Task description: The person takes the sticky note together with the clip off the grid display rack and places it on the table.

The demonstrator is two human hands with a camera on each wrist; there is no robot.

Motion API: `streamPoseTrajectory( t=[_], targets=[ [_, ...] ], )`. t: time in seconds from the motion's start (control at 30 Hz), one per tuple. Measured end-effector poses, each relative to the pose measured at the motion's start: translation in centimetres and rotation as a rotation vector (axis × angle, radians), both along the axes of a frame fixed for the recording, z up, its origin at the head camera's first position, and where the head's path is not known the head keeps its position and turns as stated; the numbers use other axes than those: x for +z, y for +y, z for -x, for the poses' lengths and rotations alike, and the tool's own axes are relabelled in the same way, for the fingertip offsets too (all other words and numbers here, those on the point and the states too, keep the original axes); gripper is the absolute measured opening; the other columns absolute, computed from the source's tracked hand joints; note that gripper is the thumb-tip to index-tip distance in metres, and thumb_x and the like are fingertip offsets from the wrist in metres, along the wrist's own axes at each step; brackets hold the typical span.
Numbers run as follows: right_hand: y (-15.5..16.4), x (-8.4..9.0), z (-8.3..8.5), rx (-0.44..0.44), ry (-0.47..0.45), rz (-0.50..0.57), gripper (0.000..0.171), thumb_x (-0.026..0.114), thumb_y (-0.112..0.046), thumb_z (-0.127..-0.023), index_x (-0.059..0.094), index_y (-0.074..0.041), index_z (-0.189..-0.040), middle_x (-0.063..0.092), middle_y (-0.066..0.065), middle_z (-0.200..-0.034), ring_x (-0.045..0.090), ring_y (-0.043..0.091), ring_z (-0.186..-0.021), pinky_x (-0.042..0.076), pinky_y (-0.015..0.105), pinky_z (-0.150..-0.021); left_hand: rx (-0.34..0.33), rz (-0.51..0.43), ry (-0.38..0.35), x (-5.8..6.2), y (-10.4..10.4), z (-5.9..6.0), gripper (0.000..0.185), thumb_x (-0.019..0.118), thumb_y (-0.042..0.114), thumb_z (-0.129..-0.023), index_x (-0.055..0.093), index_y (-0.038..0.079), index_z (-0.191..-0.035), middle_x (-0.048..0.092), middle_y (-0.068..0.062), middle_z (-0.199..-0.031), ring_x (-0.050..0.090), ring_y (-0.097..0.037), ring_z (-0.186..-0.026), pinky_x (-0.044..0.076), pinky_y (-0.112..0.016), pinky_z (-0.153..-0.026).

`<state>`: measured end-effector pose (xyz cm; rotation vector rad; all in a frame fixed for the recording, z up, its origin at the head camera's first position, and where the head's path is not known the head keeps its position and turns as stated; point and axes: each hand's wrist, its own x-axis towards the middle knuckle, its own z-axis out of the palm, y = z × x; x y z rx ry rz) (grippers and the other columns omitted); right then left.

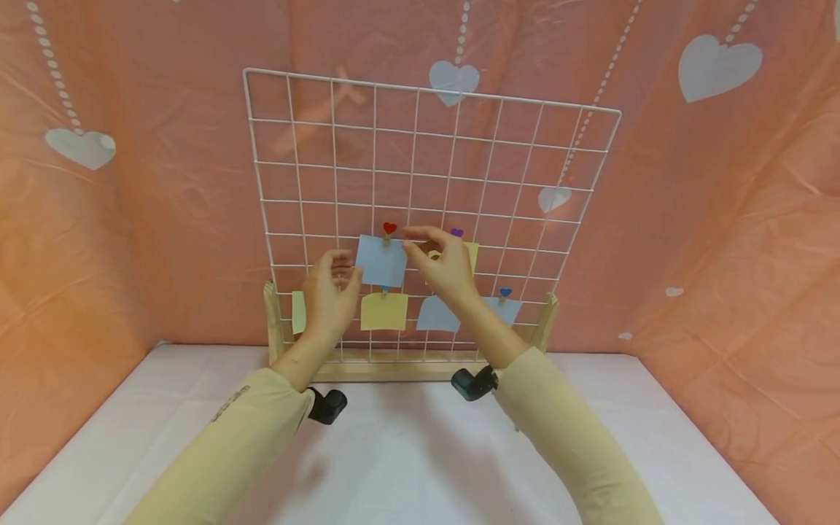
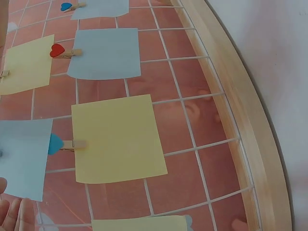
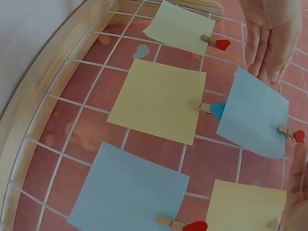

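Note:
A blue sticky note (image 1: 380, 262) hangs on the white wire grid (image 1: 394, 175) from a small wooden clip with a red heart (image 1: 390, 228). My left hand (image 1: 331, 292) is at the note's left edge, fingers loosely bent; whether they touch the paper I cannot tell. To the right of the red heart clip is my right hand (image 1: 446, 266), its thumb and index finger apart and holding nothing. Below the note hangs a yellow note (image 2: 118, 139) on a blue heart clip (image 2: 56, 144). My right hand partly covers another yellow note (image 3: 248, 207).
More clipped notes hang along the lower grid, including a blue note (image 3: 130, 190) and a pale yellow note (image 3: 180, 26). A wooden stand (image 1: 394, 372) holds the grid on a white table (image 1: 394, 452). Behind it hangs a pink curtain (image 1: 164, 219) with white hearts.

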<state>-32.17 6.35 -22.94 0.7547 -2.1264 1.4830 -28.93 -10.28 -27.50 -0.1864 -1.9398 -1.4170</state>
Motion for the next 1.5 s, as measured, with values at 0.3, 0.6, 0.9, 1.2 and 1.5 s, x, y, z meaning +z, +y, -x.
streamPoseTrajectory(
  t=[0.3,0.6,0.9,1.2,1.5],
  targets=[
    [-1.1,0.3,0.4,0.007,0.037,-0.013,0.030,0.065,-0.010,-0.090,0.065,-0.004,-0.120,0.071,0.017,-0.101,0.069,0.028,-0.081,0.055,0.024,-0.063,-0.010,-0.006,-0.035,0.6,0.3,0.3,0.030,0.060,0.002,-0.091,0.055,-0.006,-0.120,0.061,-0.024,-0.112,0.060,-0.034,-0.103,0.051,-0.041,-0.089],
    [-2.1,1.0,0.5,-0.045,0.070,-0.167,0.040,0.057,-0.006,-0.094,0.054,-0.007,-0.134,0.064,0.015,-0.122,0.071,0.025,-0.075,0.043,0.016,-0.046,-0.011,0.005,-0.053,0.9,0.8,0.8,0.031,0.058,0.001,-0.092,0.054,-0.009,-0.122,0.060,-0.027,-0.112,0.060,-0.037,-0.101,0.051,-0.044,-0.089],
    [-2.9,1.3,0.7,-0.115,0.059,-0.276,0.036,0.054,-0.009,-0.097,0.056,-0.005,-0.133,0.069,0.013,-0.095,0.066,0.022,-0.060,0.035,0.018,-0.040,0.011,0.020,-0.069,0.7,1.2,0.8,0.028,0.051,-0.004,-0.093,0.055,-0.009,-0.120,0.061,-0.027,-0.111,0.062,-0.039,-0.099,0.053,-0.045,-0.087],
    [-3.3,1.4,0.9,-0.186,0.140,-0.332,0.026,0.055,-0.011,-0.097,0.064,0.000,-0.119,0.066,0.014,-0.111,0.068,0.017,-0.062,0.050,0.020,-0.055,0.022,0.035,-0.074,0.7,1.2,0.8,0.026,0.049,-0.004,-0.094,0.056,-0.009,-0.119,0.061,-0.027,-0.110,0.062,-0.038,-0.100,0.053,-0.045,-0.087],
    [-3.1,0.9,1.1,-0.187,0.137,-0.205,0.019,0.060,-0.010,-0.094,0.071,-0.003,-0.108,0.073,0.012,-0.094,0.066,0.019,-0.052,0.047,0.021,-0.044,0.023,0.033,-0.083,0.4,1.0,0.9,0.025,0.049,-0.004,-0.094,0.057,-0.009,-0.117,0.061,-0.027,-0.109,0.062,-0.038,-0.100,0.053,-0.045,-0.086]
  ],
)
